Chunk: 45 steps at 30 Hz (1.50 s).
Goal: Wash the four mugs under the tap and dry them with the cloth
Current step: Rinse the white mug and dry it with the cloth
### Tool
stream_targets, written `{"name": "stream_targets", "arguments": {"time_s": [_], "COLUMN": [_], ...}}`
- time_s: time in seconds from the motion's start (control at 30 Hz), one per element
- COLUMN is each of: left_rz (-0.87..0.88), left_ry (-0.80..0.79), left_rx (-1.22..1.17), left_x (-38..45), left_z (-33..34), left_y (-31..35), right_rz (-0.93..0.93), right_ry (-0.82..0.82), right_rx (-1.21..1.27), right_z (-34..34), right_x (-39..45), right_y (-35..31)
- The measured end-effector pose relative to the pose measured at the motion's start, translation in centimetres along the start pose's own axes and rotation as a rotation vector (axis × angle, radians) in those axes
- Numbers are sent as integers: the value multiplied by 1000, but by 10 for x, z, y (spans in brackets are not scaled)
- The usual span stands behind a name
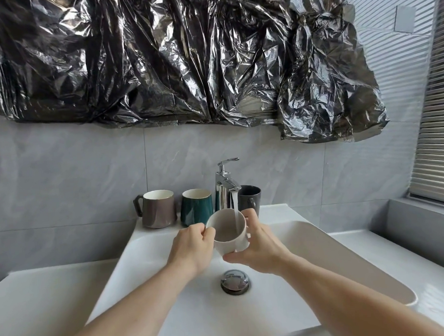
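Nearest the camera, two bare forearms reach forward over a white basin (324, 242), whose round metal drain plug (235, 281) sits in the bowl just below the hands. Both hands hold a white mug (226, 241) above the bowl. The left hand (192, 245) pinches the mug's near left rim between thumb and curled fingers. The right hand (259, 246) wraps around the mug's right side, thumb under its base and fingertips curled over the far rim; the mug's handle lies against that palm. The mug tilts slightly toward the camera, its mouth open upward, and a stream of water (235, 211) falls straight into it.

Just behind, the chrome tap (226, 185) stands on the back ledge of the basin with its lever raised. Three more mugs stand upright on that ledge: a brown mug (159, 209) at the left with its handle pointing left, a dark green mug (196, 208) beside it, and a dark grey mug (250, 198) to the right of the tap.

Farther back rises a grey tiled wall (60, 172), and above it hangs a crumpled sheet of black plastic (169, 54). A slatted blind (437, 141) covers the window at the far right.
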<state>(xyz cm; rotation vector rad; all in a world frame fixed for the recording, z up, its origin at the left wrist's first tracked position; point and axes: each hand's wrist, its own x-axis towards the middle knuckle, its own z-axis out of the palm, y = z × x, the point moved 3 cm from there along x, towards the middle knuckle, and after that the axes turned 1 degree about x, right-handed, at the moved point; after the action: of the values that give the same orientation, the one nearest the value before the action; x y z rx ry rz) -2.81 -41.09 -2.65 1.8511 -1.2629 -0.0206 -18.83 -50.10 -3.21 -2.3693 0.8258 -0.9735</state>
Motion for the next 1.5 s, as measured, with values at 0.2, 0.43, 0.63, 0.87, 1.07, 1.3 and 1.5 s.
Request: {"name": "stream_targets", "arguments": {"time_s": [0.2, 0.43, 0.63, 0.87, 1.07, 1.3, 1.5], "left_rz": [-21, -39, -99, -121, -7, 69, 22], "left_ry": [14, 38, -36, -68, 61, -104, -189], "left_rx": [24, 50, -75, -5, -44, -246, -404], "left_x": [-1, -2, 1, 7, 5, 6, 8], "left_z": [-3, -4, -5, -2, -7, 2, 1], "left_y": [3, 4, -3, -13, -3, -3, -5], "right_rz": [-19, 59, 100, 95, 100, 130, 139], "right_ry": [-4, -70, -90, -47, -3, 29, 27], "right_rx": [38, 55, 56, 64, 59, 141, 263], "right_z": [-3, 4, 3, -3, -2, -7, -13], "right_x": [-1, -2, 1, 3, 6, 9, 4], "right_y": [-5, 0, 4, 5, 7, 14, 8]}}
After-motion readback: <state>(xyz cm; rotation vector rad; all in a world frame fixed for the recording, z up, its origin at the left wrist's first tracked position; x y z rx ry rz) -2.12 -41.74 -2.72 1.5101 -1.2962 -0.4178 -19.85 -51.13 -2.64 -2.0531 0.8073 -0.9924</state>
